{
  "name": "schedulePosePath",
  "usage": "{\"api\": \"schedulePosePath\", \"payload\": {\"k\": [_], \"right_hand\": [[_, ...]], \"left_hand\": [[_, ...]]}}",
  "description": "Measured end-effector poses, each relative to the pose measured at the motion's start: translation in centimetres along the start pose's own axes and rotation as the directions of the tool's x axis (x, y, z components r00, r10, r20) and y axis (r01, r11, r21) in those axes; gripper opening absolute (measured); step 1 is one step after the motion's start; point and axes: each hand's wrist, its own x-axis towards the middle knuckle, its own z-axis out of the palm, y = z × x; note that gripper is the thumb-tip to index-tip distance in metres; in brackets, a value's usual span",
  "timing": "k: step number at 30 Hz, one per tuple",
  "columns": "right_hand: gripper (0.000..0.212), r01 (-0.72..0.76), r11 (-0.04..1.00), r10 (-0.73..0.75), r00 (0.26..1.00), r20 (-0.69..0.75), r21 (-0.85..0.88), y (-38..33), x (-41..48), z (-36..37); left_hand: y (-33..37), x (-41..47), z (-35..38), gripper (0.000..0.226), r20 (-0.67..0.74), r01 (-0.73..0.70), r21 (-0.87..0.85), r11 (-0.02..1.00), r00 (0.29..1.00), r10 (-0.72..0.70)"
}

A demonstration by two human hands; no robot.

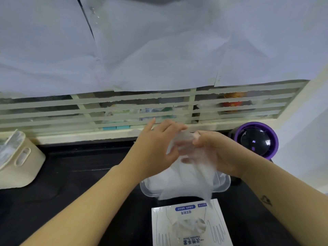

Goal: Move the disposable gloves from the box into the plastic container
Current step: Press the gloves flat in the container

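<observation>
1. glove: thin, translucent; held above the container, lower edge hanging past its near rim toward the box.
2. left hand: thumb and fingers pinch the glove's upper part; index finger straight.
3. right hand: fingers curled round the glove.
4. container: clear plastic, on the black tabletop.
5. box: nearest; crumpled film shows in its opening.

The box reads "一次性手套" (upside down); its blue labels are too small.
</observation>
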Motion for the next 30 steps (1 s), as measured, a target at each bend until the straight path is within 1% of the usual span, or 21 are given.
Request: {"api": "schedulePosePath", "payload": {"k": [3,5,7,9,10,12,13,14,16,18,19,21,22,23,24,25,26,27,28,29,30], "right_hand": [[0.025,-0.028,0.998,0.023,0.997,-0.078,-0.063,-0.7,-0.4,-0.7],[0.021,-0.045,0.995,0.035,0.993,-0.116,-0.084,-1.1,-0.6,-1.4],[0.017,-0.032,0.990,0.009,0.986,-0.169,-0.136,-1.6,-0.8,-1.9],[0.029,-0.012,0.962,-0.063,0.962,-0.265,-0.271,-1.7,-0.8,-2.3],[0.028,-0.019,0.931,-0.105,0.942,-0.319,-0.364,-1.5,-0.6,-2.5],[0.018,-0.059,0.823,-0.204,0.898,-0.391,-0.564,-0.7,0.2,-2.7],[0.017,-0.080,0.767,-0.246,0.879,-0.407,-0.637,-0.1,0.7,-2.9],[0.018,-0.094,0.730,-0.275,0.867,-0.416,-0.677,0.7,1.2,-3.3],[0.023,-0.113,0.699,-0.304,0.847,-0.436,-0.706,2.0,2.3,-3.9],[0.029,-0.138,0.671,-0.321,0.832,-0.453,-0.728,3.3,3.4,-4.5],[0.031,-0.155,0.659,-0.322,0.827,-0.462,-0.736,4.0,4.0,-4.7],[0.035,-0.187,0.637,-0.322,0.817,-0.479,-0.748,5.0,4.9,-4.9],[0.036,-0.197,0.630,-0.325,0.811,-0.486,-0.751,5.4,5.2,-5.0],[0.037,-0.206,0.624,-0.327,0.807,-0.492,-0.754,5.8,5.7,-5.0],[0.037,-0.212,0.616,-0.332,0.804,-0.494,-0.759,6.1,6.0,-5.1],[0.038,-0.217,0.600,-0.338,0.804,-0.490,-0.770,6.3,6.3,-5.1],[0.038,-0.223,0.574,-0.347,0.806,-0.480,-0.788,6.5,6.7,-5.1],[0.037,-0.233,0.543,-0.353,0.808,-0.471,-0.807,6.7,7.0,-5.2],[0.036,-0.243,0.508,-0.358,0.813,-0.460,-0.826,6.9,7.3,-5.3],[0.035,-0.261,0.469,-0.355,0.819,-0.451,-0.844,7.1,7.5,-5.5],[0.034,-0.279,0.421,-0.353,0.826,-0.440,-0.863,7.2,7.6,-5.6]], "left_hand": [[0.0,0.7,-0.9,0.038,0.003,0.118,-0.064,0.991,0.993,-0.118],[0.0,1.1,-1.7,0.028,0.012,0.188,-0.099,0.977,0.982,-0.188],[-0.3,1.5,-2.6,0.013,0.072,0.276,-0.220,0.936,0.961,-0.266],[-0.9,2.1,-3.4,0.014,0.171,0.354,-0.331,0.875,0.934,-0.313],[-1.4,2.3,-3.8,0.016,0.230,0.392,-0.358,0.848,0.917,-0.326],[-2.7,2.8,-3.9,0.021,0.329,0.468,-0.367,0.804,0.874,-0.358],[-3.5,2.9,-3.6,0.022,0.356,0.497,-0.343,0.797,0.854,-0.379],[-4.4,3.0,-3.2,0.021,0.371,0.517,-0.305,0.800,0.838,-0.401],[-6.2,3.1,-2.3,0.020,0.371,0.550,-0.205,0.810,0.809,-0.456],[-7.8,3.2,-1.5,0.021,0.319,0.598,-0.123,0.792,0.779,-0.539],[-8.3,3.1,-1.3,0.019,0.255,0.619,-0.102,0.779,0.773,-0.581],[-8.3,3.0,-1.2,0.019,0.038,0.611,-0.078,0.788,0.792,-0.610],[-7.8,2.9,-1.1,0.021,-0.071,0.566,-0.068,0.821,0.818,-0.570],[-7.1,2.9,-1.1,0.022,-0.139,0.497,-0.057,0.866,0.855,-0.500],[-6.1,2.8,-1.0,0.023,-0.136,0.407,-0.042,0.912,0.902,-0.409],[-5.0,2.7,-0.6,0.024,-0.051,0.306,-0.024,0.952,0.950,-0.307],[-4.0,2.6,0.0,0.026,0.100,0.208,0.000,0.978,0.973,-0.207],[-3.3,2.3,1.0,0.029,0.281,0.128,0.032,0.991,0.951,-0.132],[-2.9,2.1,2.1,0.032,0.445,0.071,0.068,0.995,0.890,-0.094],[-2.9,1.8,3.3,0.035,0.566,0.048,0.100,0.994,0.819,-0.097],[-3.2,1.5,4.5,0.037,0.643,0.059,0.123,0.991,0.755,-0.125]]}}
